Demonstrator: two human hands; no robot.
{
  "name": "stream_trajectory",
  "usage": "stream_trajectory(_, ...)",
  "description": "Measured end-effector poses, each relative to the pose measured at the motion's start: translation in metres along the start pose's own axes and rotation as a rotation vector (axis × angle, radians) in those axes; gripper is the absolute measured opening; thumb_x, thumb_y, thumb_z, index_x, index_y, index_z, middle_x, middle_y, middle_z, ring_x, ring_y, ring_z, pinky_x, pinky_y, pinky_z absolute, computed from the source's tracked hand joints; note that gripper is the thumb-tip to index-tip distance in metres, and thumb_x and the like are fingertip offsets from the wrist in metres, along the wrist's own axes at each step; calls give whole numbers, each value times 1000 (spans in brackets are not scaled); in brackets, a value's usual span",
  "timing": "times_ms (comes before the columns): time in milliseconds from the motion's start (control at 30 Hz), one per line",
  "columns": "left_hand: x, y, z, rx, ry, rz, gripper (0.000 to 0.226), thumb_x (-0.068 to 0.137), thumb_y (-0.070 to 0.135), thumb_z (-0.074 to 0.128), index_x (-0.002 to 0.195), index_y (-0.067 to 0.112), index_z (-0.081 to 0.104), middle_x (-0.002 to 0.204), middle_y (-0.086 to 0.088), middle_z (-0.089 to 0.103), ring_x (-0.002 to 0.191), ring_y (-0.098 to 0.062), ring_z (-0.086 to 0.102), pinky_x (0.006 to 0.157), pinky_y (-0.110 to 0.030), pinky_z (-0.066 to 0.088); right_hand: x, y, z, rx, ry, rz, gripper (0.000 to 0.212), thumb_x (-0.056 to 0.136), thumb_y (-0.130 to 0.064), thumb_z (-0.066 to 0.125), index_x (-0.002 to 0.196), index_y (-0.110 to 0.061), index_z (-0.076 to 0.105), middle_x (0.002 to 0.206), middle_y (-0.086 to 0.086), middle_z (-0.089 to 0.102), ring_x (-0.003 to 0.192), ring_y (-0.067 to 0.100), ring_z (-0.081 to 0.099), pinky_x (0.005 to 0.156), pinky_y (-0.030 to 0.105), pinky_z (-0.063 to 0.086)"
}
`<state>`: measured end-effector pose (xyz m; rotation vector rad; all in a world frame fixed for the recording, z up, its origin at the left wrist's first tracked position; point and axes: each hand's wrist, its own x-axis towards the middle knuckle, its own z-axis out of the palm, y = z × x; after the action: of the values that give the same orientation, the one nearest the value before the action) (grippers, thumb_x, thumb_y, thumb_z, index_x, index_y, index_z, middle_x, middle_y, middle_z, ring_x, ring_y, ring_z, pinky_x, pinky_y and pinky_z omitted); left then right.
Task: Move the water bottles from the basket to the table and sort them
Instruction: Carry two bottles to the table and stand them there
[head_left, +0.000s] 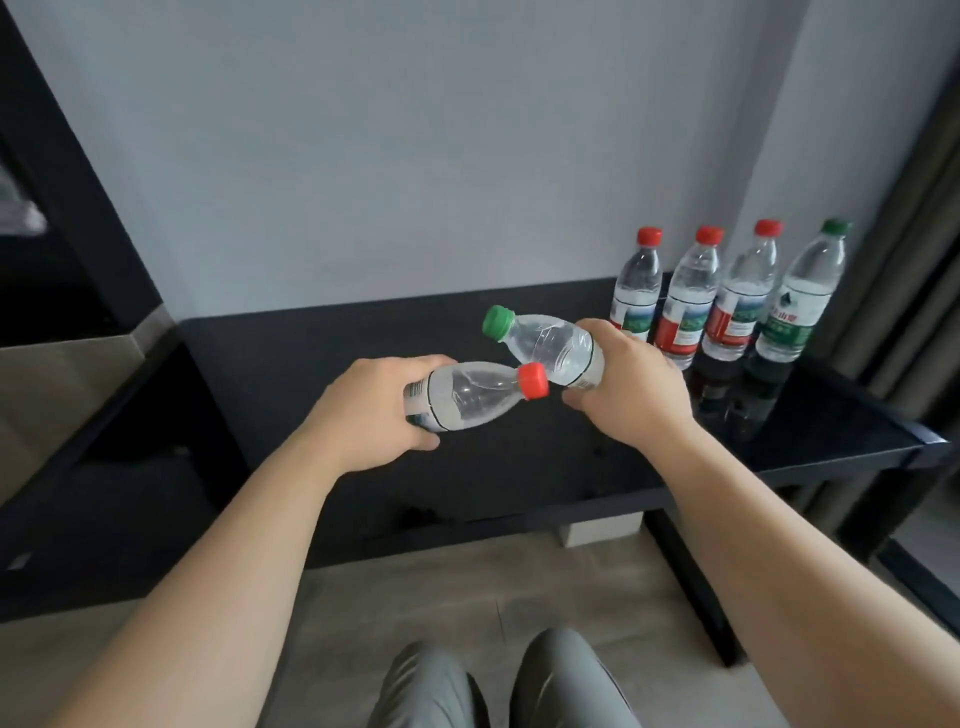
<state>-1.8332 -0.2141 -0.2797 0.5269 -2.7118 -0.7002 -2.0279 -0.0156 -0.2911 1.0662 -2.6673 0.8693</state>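
Observation:
My left hand (371, 402) grips a clear water bottle with a red cap (478, 397), held sideways with the cap pointing right. My right hand (628, 387) grips a second bottle with a green cap (545, 343), tilted with its cap up and to the left. Both bottles hang above the black table (311, 374), their necks crossing close together. At the table's back right corner stand three red-capped bottles (688, 306) in a row, and a green-capped bottle (802, 301) at the right end. No basket is in view.
A grey wall rises behind the table. Dark shelving (78, 234) stands to the left and a curtain (904, 234) hangs at the far right. My knees in grey trousers (498, 686) show at the bottom, over a light floor.

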Motion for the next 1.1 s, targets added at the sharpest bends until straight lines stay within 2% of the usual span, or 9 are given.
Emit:
stream_trajectory(67, -1, 8, 0, -105, 19, 18, 83, 65, 15, 94, 116, 67, 56, 106, 30, 68, 103, -3, 65, 90, -35, 58, -2, 2, -11, 110, -23, 48, 73, 73, -28, 86, 137, -38, 51, 116, -9, 68, 109, 24, 64, 96, 51, 52)
stream_trajectory(133, -1, 16, 2, -204, 45, 16, 82, 64, 13, 95, 109, 72, 59, 106, 30, 70, 104, -7, 68, 88, -35, 60, -2, 7, -19, 299, -50, 94, 73, 71, -21, 90, 134, -34, 56, 112, -14, 69, 106, 18, 66, 94, 44, 55)
stream_trajectory(200, 2, 20, 6, -325, 76, 7, 75, 64, 13, 94, 118, 56, 66, 105, 21, 74, 101, -11, 72, 93, -41, 59, -3, 13, -24, 520, -78, 159, 68, 71, -14, 92, 129, -30, 62, 109, -12, 73, 106, 15, 68, 95, 38, 55)
stream_trajectory(300, 10, 25, 17, -526, 100, -22, 61, 69, 8, 92, 120, 32, 70, 103, 10, 77, 98, -13, 74, 95, -45, 58, -3, 23, -25, 844, -130, 255, 55, 74, -4, 90, 119, -26, 68, 104, -5, 78, 104, 19, 73, 100, 47, 56)
stream_trajectory(400, 18, 31, 34, -710, 142, -57, 52, 73, 4, 89, 116, 26, 71, 107, 6, 77, 102, -17, 74, 96, -49, 58, -3, 35, -18, 1002, -186, 274, 52, 77, 1, 86, 120, -22, 70, 106, 2, 78, 106, 25, 73, 104, 54, 53)
stream_trajectory(533, 32, 32, 61, -855, 185, -98, 46, 75, 0, 87, 112, 23, 72, 108, 2, 77, 105, -19, 73, 95, -49, 58, 2, 51, 0, 1091, -235, 269, 53, 79, 0, 84, 124, -22, 68, 116, 7, 75, 114, 30, 70, 109, 58, 47)
stream_trajectory(633, 41, 33, 78, -878, 155, -107, 45, 76, 0, 86, 111, 25, 71, 106, 6, 77, 103, -14, 73, 93, -44, 58, 7, 58, 12, 1116, -259, 273, 55, 81, 2, 81, 127, -22, 66, 118, 7, 75, 116, 29, 68, 110, 56, 47)
stream_trajectory(933, 55, 29, 109, -934, 162, -148, 47, 76, -2, 84, 117, 16, 71, 108, 1, 77, 103, -17, 74, 86, -36, 60, 14, 72, 38, 1111, -276, 290, 55, 79, 6, 80, 126, -20, 66, 116, 8, 76, 112, 27, 70, 98, 44, 53)
stream_trajectory(1100, 56, 20, 119, -962, 162, -163, 46, 77, -4, 83, 117, 15, 70, 108, -1, 77, 103, -20, 74, 85, -37, 60, 12, 77, 47, 1112, -295, 261, 57, 81, 1, 80, 130, -24, 64, 120, 5, 74, 117, 25, 68, 107, 48, 49)
